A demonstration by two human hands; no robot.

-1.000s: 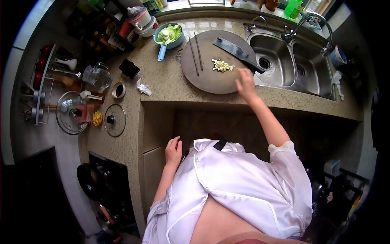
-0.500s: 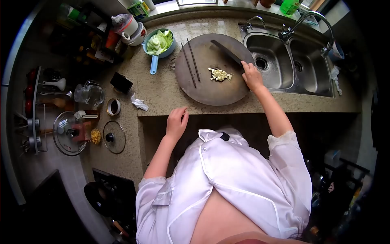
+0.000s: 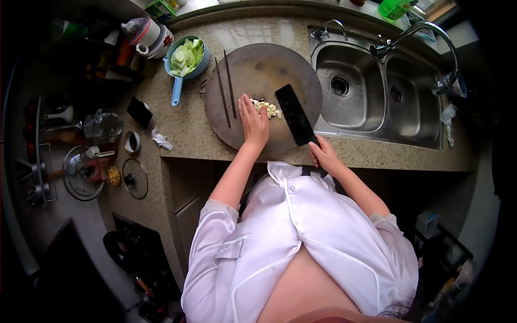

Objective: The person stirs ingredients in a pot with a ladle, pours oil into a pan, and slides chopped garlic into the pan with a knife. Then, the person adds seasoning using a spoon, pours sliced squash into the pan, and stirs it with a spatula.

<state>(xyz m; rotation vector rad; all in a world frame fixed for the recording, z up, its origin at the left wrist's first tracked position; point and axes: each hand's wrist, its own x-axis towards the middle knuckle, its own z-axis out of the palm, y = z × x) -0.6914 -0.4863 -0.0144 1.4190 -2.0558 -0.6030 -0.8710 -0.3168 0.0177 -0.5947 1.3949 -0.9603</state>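
Observation:
My right hand (image 3: 326, 155) grips the handle of a dark cleaver (image 3: 294, 113). Its broad blade lies tilted over the right front of the round cutting board (image 3: 269, 64). Chopped pale pieces, which look like garlic (image 3: 273, 111), form a small pile in the middle of the board. Against the left side of that pile rests my left hand (image 3: 253, 123), fingers stretched out and holding nothing. Part of the pile is hidden behind it. A pair of dark chopsticks (image 3: 223, 89) lies on the board's left side.
Behind the board's left is a blue handled bowl (image 3: 200, 65) of cut green vegetable (image 3: 187, 56). A double steel sink (image 3: 350, 123) is to the right. A crumpled tissue (image 3: 161, 139), a phone-like black object (image 3: 140, 112) and a glass lid (image 3: 134, 178) sit on the left counter.
My left hand has moved from the counter edge onto the board beside the chopped pieces. My right hand has drawn the cleaver nearer, and its broad face now shows. The whole view has shifted.

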